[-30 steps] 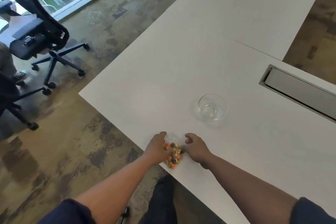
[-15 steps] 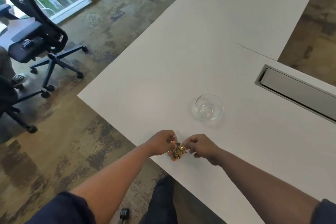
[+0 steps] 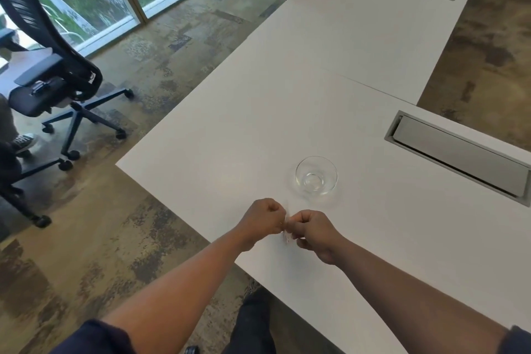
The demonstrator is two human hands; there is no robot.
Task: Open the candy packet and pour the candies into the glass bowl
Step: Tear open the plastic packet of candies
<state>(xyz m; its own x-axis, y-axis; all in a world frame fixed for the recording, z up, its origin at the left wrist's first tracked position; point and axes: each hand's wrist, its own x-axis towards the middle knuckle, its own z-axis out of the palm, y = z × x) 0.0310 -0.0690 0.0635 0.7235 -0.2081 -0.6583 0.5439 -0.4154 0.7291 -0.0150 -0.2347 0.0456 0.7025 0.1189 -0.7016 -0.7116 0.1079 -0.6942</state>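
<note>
Presently, one view only: head camera, looking down on a white bench (image 3: 287,95).

Left hand (image 3: 263,220) and right hand (image 3: 311,231) raised just above the near edge of the bench, fists nearly touching. Between them a sliver of the packet (image 3: 286,234), clear film with a trace of red at its lower end; most of it hidden by the knuckles. Fingers of both hands curled shut and pinched on the packet's upper part, one hand on each side. Grip judged as the set-up for a tear or a pull-apart: opposing holds close together put the strain on a short stretch of seal. Whether the seal has given cannot be told; no candies seen loose.

Bowl (image 3: 316,177) upright on the bench, just beyond the hands and a little to the right, apart from them, empty. Placement judged convenient: a short reach forward for the pour once the packet is open.

Step in hand judged: opening. Pour not yet begun.

Risk judged: a sudden split over the bench edge could scatter candies to the floor (image 3: 115,238); holding farther in over the bench, nearer the bowl, would be safer.

Elsewhere: grey cable hatch (image 3: 459,155) set in the bench to the right, well apart from the work; office chair (image 3: 54,77) on the floor at left. Neither bears on the task.
</note>
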